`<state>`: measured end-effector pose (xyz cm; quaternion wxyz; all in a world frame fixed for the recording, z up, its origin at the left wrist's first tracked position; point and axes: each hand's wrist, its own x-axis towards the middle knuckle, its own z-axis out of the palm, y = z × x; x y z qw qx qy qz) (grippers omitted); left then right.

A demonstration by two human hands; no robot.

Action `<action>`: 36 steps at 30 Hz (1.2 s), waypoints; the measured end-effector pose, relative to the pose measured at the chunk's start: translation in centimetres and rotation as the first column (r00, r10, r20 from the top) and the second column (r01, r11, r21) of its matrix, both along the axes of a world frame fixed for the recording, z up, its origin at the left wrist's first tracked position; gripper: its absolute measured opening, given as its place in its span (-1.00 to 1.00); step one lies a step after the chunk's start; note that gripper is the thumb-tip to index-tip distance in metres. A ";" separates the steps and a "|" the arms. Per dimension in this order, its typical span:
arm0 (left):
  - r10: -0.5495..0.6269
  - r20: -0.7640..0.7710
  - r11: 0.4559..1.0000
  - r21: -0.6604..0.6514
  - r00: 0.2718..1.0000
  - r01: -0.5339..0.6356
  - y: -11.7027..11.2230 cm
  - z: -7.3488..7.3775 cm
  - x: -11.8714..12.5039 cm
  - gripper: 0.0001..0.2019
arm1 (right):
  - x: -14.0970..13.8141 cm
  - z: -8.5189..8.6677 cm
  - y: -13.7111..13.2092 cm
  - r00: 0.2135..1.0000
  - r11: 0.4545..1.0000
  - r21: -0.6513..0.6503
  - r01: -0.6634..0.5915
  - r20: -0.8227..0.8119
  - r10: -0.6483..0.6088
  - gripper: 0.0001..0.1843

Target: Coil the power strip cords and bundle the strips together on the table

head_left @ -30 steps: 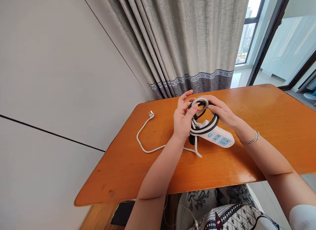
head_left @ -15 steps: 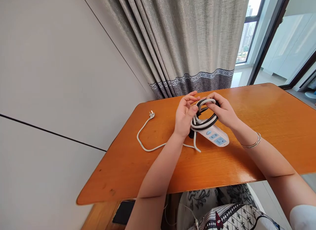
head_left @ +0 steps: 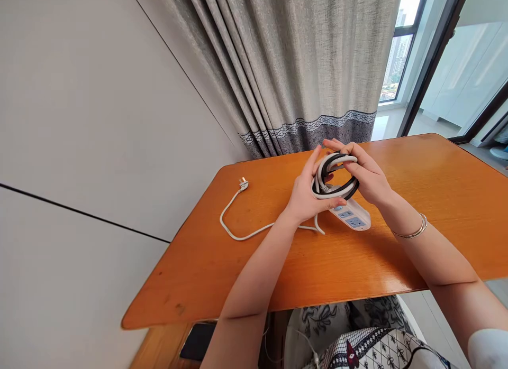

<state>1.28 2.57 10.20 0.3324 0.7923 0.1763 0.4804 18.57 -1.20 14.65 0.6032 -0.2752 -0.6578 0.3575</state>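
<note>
Between my two hands is a coil of cable [head_left: 334, 193], with white and black loops lying together. My left hand [head_left: 307, 197] cups the coil from the left, its thumb along the near side and its fingers behind. On the far right side, my right hand [head_left: 367, 173] pinches the loops between thumb and fingers. Partly hidden under the coil is a white power strip [head_left: 353, 217] with blue socket faces, tilted near the table. Its white cord [head_left: 238, 238] runs left over the wood to a three-pin plug [head_left: 243, 184].
The orange-brown wooden table [head_left: 190, 263] has rounded corners. A pale wall panel [head_left: 79, 120] stands at the left, and a grey curtain [head_left: 309, 67] hangs behind the far edge. Below the near edge, a dark flat device [head_left: 198, 341] lies at the left.
Both hands and the coil have shifted slightly right. My left hand has moved from the coil's side to wrap around it, its thumb now across the near side. The power strip has moved slightly too.
</note>
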 end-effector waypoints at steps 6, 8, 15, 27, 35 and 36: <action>0.017 -0.058 0.991 0.135 0.998 -0.009 -1.1 1.0 0.4 0.35 | -0.1 -0.4 0.2 0.992 0.995 -0.097 0.001 -0.125 -0.014 -0.72; 0.049 -0.046 0.990 0.135 0.998 -0.043 -1.4 1.0 0.4 0.28 | -0.2 -0.5 0.2 0.991 0.996 -0.093 -0.012 -0.134 0.000 -0.71; 0.009 0.029 0.996 -0.094 1.000 -0.006 -0.9 1.2 -0.5 -0.03 | 0.3 0.3 -0.3 0.999 0.999 0.007 -0.036 -0.006 0.036 -0.70; -0.210 0.204 0.933 -0.251 0.956 0.258 -1.2 1.0 0.7 0.16 | -0.8 0.1 -0.8 0.998 0.995 0.094 0.035 -0.061 -0.030 -0.66; -0.075 0.157 0.964 -0.241 0.985 0.112 -2.1 1.8 0.4 -0.23 | 0.0 0.6 -0.8 0.982 0.985 0.139 0.106 0.140 -0.125 -0.66; -0.060 0.139 0.967 -0.236 0.989 0.092 -2.3 1.9 0.4 -0.26 | 0.2 0.8 -0.9 0.969 0.974 0.180 0.137 0.180 -0.170 -0.69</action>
